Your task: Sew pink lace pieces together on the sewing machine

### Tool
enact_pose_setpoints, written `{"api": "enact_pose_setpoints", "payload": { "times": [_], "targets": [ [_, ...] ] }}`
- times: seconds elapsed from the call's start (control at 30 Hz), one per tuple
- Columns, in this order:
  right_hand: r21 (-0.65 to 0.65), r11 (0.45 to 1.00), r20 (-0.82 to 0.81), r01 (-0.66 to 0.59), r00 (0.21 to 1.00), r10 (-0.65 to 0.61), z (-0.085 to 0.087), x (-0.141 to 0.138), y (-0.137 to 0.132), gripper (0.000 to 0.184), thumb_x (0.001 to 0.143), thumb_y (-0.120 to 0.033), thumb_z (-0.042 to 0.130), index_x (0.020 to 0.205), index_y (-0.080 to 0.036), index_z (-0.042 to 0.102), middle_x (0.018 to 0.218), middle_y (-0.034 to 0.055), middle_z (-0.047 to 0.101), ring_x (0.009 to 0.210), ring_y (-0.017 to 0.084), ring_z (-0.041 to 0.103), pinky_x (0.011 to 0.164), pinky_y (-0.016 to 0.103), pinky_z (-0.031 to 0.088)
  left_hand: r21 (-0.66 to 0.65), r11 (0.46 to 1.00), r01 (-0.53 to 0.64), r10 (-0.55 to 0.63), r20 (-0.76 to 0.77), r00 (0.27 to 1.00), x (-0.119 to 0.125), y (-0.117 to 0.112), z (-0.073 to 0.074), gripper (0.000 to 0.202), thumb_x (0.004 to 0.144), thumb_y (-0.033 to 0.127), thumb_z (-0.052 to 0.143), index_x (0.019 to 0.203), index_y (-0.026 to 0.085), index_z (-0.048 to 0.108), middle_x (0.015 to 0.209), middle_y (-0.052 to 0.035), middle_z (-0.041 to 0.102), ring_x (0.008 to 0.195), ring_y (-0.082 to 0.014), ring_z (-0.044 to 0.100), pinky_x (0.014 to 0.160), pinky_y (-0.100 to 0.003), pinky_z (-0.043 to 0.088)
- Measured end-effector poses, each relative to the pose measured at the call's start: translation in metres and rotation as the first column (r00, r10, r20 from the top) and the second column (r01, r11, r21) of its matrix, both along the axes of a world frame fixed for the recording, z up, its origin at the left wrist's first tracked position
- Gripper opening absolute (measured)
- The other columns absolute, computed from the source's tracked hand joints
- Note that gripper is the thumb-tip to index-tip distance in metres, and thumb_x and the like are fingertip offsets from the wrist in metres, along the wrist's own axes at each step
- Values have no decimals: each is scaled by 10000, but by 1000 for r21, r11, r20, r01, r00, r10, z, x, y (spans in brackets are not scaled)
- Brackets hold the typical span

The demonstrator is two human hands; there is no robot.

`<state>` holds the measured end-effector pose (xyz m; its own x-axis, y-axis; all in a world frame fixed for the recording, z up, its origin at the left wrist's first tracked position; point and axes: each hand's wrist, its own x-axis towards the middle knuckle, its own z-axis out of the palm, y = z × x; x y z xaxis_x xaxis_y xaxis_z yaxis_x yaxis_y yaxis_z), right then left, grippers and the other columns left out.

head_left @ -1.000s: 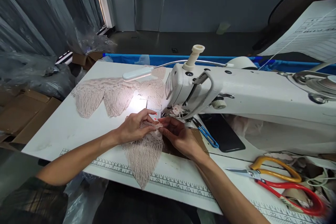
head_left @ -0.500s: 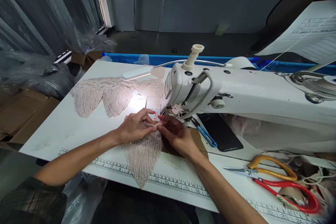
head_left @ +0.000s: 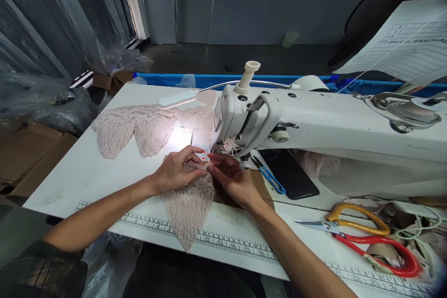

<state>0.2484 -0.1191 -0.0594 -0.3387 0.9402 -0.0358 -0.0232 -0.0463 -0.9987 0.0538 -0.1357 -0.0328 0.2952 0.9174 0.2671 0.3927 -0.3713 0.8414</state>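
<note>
A pale pink lace piece [head_left: 190, 205] lies on the white table [head_left: 87, 172], its point hanging over the front edge. My left hand [head_left: 178, 170] rests on its upper end with fingers curled, pinching the lace edge. My right hand [head_left: 233, 179] meets it from the right, fingers pressed together on the same edge, just in front of the needle of the white sewing machine [head_left: 314, 125].
More sewn lace pieces [head_left: 139, 123] lie spread behind the needle under a small lamp [head_left: 176, 98]. Blue thread snips [head_left: 268, 176] and a black phone [head_left: 289, 172] sit under the machine arm. Red and orange scissors [head_left: 363, 237] lie at the right. Cardboard boxes [head_left: 31, 153] stand left.
Both hands keep hold of the lace in front of the needle; they barely shift. The view has drifted slightly to the right.
</note>
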Motion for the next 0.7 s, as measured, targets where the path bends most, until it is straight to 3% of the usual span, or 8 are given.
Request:
{"api": "enact_pose_setpoints", "payload": {
  "times": [0.2,0.27,0.33,0.43,0.5,0.57,0.63,0.7],
  "targets": [
    [86,996,28,-12,1000,9,0,-1,0,364,786,-430,673,1067,-208,608,989,76,689,927,205,662,843,373,553,-4,1000,-11,12,38,999,3,1,-1,358,868,362,664,1141,169,537,855,-32,721,758,-155,697,651,-255,557],
    [155,988,178,-10,984,-18,4,4,1,304,846,-406,604,1072,-202,617,961,73,699,896,206,668,797,358,558,-12,1000,-6,6,33,999,2,5,-1,361,871,371,660,1138,164,534,847,-30,721,713,-145,689,626,-248,549],
    [275,960,429,-46,900,-79,11,14,2,241,893,-345,532,1034,-184,643,938,79,704,840,213,673,760,363,556,-25,1000,9,-9,-1,1000,1,12,-1,388,866,388,664,1147,158,527,836,-31,724,675,-143,682,612,-254,547],
    [477,831,686,-285,713,-149,18,31,-2,270,921,-244,451,1040,-158,677,1005,113,698,862,244,672,785,409,548,-3,999,53,-53,-74,996,0,22,-4,407,870,397,659,1166,155,518,837,-36,735,705,-161,694,653,-286,559],
    [578,675,700,-458,704,-121,16,40,-7,319,922,-191,426,1128,-156,667,1151,122,665,1039,262,634,884,434,524,45,997,58,-52,-139,989,1,26,-9,374,878,377,656,1152,160,524,836,-33,742,731,-172,701,701,-318,564],
    [641,543,679,-542,730,-73,10,43,-14,364,912,-148,433,1217,-166,630,1256,98,627,1206,261,544,974,455,476,132,991,37,-5,-233,973,2,28,-15,330,884,346,658,1129,165,531,822,-23,743,730,-176,695,762,-363,555],
    [649,510,685,-564,726,-69,3,43,-19,390,903,-123,444,1251,-181,611,1278,73,620,1262,264,495,993,485,446,272,962,27,68,-334,940,4,29,-20,292,896,323,650,1110,160,535,849,-32,735,762,-189,681,796,-400,535],
    [627,533,704,-568,707,-74,-1,42,-23,398,902,-115,450,1257,-193,609,1288,63,617,1259,271,492,968,497,444,439,896,64,145,-426,893,5,29,-22,241,927,305,604,1092,142,541,931,-72,711,821,-208,655,769,-399,522]
  ]
}}
